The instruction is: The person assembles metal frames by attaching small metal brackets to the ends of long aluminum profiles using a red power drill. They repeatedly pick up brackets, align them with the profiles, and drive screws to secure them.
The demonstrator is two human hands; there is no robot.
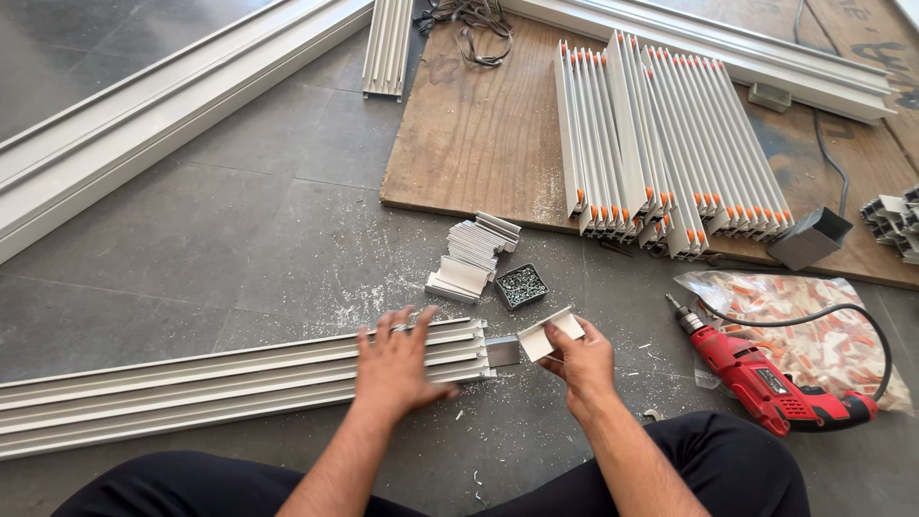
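My left hand [400, 362] lies flat, fingers spread, on the right end of a long white aluminium profile [191, 383] that runs along the floor to the left. My right hand [577, 359] grips a small white angle bracket [548, 333] just off the profile's open end [500, 351]. A leaning stack of similar white brackets [472, 257] and a small dark tray of screws [522, 286] sit just beyond the hands.
A red corded drill [766, 375] lies at right beside a clear bag of orange-and-white plastic pieces [814, 316]. A wooden board [488, 124] carries a row of short white profiles with orange caps [670, 144]. A long white frame [144, 124] lies at left.
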